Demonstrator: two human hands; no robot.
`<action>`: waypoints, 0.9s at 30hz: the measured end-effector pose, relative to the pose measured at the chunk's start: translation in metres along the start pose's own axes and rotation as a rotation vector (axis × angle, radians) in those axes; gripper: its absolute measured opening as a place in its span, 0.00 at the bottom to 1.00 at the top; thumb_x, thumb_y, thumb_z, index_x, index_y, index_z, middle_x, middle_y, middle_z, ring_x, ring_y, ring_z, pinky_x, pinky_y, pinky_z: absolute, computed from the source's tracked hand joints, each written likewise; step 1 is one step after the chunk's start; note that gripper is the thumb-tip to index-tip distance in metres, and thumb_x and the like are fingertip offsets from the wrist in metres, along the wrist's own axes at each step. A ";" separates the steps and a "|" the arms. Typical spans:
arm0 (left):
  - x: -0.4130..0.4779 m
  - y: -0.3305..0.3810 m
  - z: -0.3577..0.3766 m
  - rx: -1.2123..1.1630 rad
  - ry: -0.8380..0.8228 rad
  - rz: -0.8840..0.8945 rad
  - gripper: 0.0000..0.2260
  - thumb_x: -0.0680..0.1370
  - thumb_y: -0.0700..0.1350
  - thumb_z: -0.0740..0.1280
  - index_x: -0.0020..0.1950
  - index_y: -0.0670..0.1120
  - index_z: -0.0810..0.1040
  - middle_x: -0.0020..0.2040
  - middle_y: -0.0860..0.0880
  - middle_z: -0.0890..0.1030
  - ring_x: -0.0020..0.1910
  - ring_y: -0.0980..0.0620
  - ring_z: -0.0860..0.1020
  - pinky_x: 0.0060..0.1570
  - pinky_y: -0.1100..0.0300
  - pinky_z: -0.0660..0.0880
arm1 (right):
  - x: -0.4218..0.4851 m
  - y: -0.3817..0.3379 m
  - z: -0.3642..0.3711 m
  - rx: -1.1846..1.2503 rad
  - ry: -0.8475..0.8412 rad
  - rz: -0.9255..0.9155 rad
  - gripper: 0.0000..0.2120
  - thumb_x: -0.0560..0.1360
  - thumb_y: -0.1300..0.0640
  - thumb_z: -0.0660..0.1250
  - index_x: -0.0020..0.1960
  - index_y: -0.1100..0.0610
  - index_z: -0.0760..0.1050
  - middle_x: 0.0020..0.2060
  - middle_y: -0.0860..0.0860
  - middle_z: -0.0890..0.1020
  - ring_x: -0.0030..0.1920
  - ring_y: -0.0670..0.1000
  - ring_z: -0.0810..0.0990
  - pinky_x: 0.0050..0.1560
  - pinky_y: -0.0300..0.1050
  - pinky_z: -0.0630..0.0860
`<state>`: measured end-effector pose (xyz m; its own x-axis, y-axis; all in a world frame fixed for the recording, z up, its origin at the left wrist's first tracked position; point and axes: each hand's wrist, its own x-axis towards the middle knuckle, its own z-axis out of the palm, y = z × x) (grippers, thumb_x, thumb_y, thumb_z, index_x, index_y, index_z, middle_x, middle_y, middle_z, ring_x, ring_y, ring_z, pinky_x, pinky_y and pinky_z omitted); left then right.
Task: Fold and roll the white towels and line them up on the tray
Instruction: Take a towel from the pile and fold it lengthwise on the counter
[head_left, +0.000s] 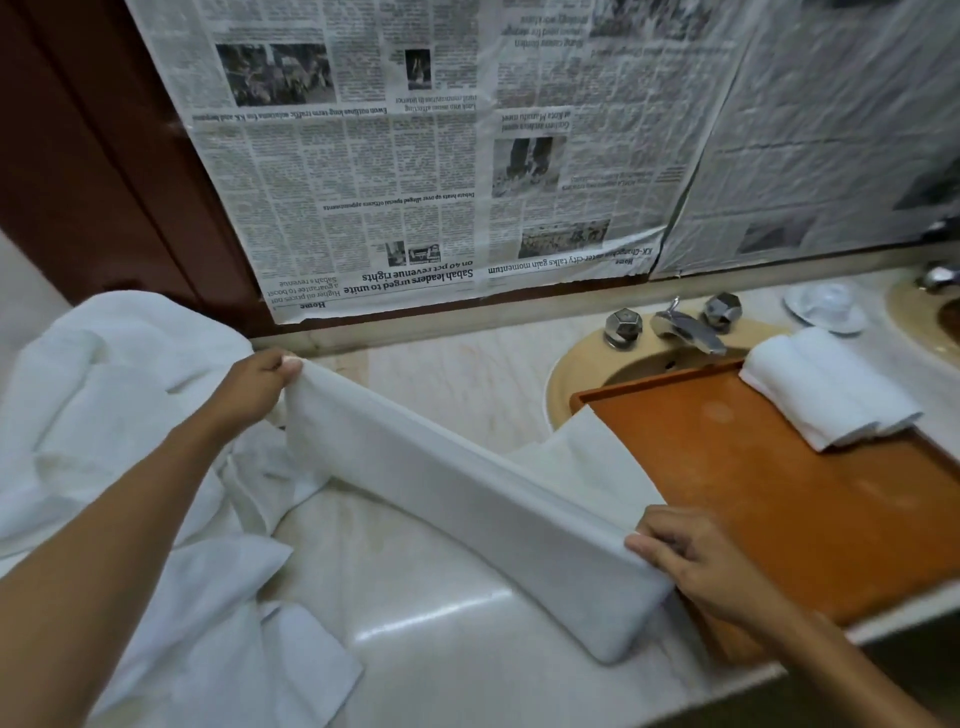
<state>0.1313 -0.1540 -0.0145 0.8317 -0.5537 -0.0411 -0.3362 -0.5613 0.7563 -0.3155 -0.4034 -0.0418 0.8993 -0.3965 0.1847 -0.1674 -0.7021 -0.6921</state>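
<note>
Pretty clearly a bathroom vanity: pale marble bench (467, 649) with a beige sink (569, 376) sunk into it, chrome faucet (685, 330) with two knobby handles (622, 325), and the edge of a second basin (906, 312) off to the right. Small white dish (823, 306) between them, heap of white towels (104, 389) on the left, newspaper sheets (363, 182) covering the wall behind.

Marble counter (457, 665) carrying everything. Towel heap (104, 415) lying left of left fingers (288, 366). Towel (467, 493) hanging between both sets of fingers, lower edge resting on counter. Tray (779, 519) sitting just right of right fingers (644, 545), bridging sink (571, 374). Dish (826, 306) standing far beyond.
</note>
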 end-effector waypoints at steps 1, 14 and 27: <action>-0.001 -0.002 -0.001 -0.101 -0.019 -0.010 0.10 0.83 0.46 0.60 0.53 0.43 0.79 0.54 0.44 0.79 0.53 0.45 0.75 0.50 0.52 0.72 | -0.006 -0.010 0.005 -0.017 0.010 0.024 0.12 0.73 0.43 0.63 0.32 0.43 0.71 0.30 0.41 0.75 0.31 0.41 0.73 0.34 0.33 0.66; 0.018 0.022 0.023 -0.421 0.026 0.061 0.12 0.83 0.50 0.59 0.40 0.49 0.71 0.38 0.51 0.71 0.40 0.51 0.69 0.45 0.54 0.65 | -0.076 -0.095 0.031 -0.037 0.108 0.234 0.21 0.69 0.27 0.64 0.38 0.46 0.74 0.29 0.46 0.70 0.31 0.40 0.69 0.34 0.40 0.65; 0.034 0.045 0.061 -0.313 -0.145 0.064 0.10 0.83 0.49 0.60 0.46 0.46 0.74 0.42 0.45 0.74 0.43 0.48 0.71 0.43 0.54 0.66 | -0.142 -0.099 0.052 0.026 0.244 0.535 0.17 0.72 0.48 0.72 0.28 0.43 0.70 0.25 0.42 0.68 0.28 0.40 0.65 0.35 0.43 0.63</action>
<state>0.1172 -0.2357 -0.0215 0.7343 -0.6760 -0.0621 -0.2155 -0.3189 0.9230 -0.4059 -0.2466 -0.0359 0.5726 -0.8187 -0.0420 -0.5598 -0.3532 -0.7496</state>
